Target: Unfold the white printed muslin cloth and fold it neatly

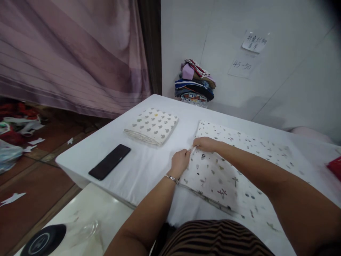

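A white cloth printed with small plants and figures (213, 174) lies partly folded in front of me, its single-layer part stretching off to the right. My left hand (181, 161) is closed on the cloth's left edge. Just beyond it, my right hand (206, 144) pinches the same edge, the two hands almost touching. Fingertips of both hands are partly hidden by the fabric and by the hands themselves. Left of them lies a neatly folded white cloth with grey prints (153, 124), apart from both hands.
A black phone (109, 162) rests on the white-covered table (149, 163) at the left. Folded clothes (195, 83) are stacked by the wall. A pink curtain (80, 53) hangs at left. A clear container with a black lid (44, 240) stands at lower left; something red (335, 167) shows at right.
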Demonstrator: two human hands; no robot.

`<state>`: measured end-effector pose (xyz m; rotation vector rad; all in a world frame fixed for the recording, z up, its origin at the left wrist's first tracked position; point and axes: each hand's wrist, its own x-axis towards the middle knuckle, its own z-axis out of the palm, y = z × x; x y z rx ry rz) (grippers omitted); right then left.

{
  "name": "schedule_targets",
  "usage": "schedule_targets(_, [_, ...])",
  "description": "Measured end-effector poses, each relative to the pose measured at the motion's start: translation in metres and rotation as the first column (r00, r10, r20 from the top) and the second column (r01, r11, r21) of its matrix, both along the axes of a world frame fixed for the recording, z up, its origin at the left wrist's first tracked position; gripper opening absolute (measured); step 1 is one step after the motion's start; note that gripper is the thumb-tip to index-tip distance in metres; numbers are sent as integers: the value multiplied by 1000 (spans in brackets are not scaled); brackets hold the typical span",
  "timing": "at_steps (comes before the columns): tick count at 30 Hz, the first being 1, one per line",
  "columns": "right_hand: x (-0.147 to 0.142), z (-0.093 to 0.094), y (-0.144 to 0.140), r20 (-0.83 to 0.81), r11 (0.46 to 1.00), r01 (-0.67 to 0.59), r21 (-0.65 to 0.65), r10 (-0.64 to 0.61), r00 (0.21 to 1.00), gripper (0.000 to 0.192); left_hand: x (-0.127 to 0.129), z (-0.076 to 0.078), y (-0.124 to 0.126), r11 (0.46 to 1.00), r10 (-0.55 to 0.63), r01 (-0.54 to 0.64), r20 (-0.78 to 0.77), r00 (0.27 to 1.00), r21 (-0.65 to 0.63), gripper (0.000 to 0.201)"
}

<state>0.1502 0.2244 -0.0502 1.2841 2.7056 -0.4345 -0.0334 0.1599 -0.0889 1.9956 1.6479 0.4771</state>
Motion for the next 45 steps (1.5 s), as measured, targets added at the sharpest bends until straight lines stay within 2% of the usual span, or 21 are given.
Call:
schedule_targets(5, [-5,4,-2,6,1000,-21,-11,21,1000,32,-6,0,6,1000,15,-14,-29,999,17,24])
schedule_targets(12, [-1,7,0,14,999,-35,-3,35,999,27,-13,0,14,998,-12,14,34,999,-55,23])
schedule_targets(19, [-1,8,-1,13,999,-25,-23,26,1000,27,-5,-7,14,1000,17,-19,-70,997,-25,21])
schedule_targets(26, [-10,6,3,104,999,-6,-42,10,995,32,1,-5,14,999,-14,10,-97,995,-43,14])
schedule_targets(32, [-14,7,8,131,996,15,-84,-4,991,30,0,-2,12,997,-64,65,-18,998,45,7])
schedule_targets(40, [-18,8,13,171,996,-9,-89,24,985,29,-5,-1,15,997,37,-25,170,985,-72,0])
schedule_targets(45, [-20,10,13,171,993,3,-115,17,985,30,-5,-6,17,999,29,-20,239,971,-43,5])
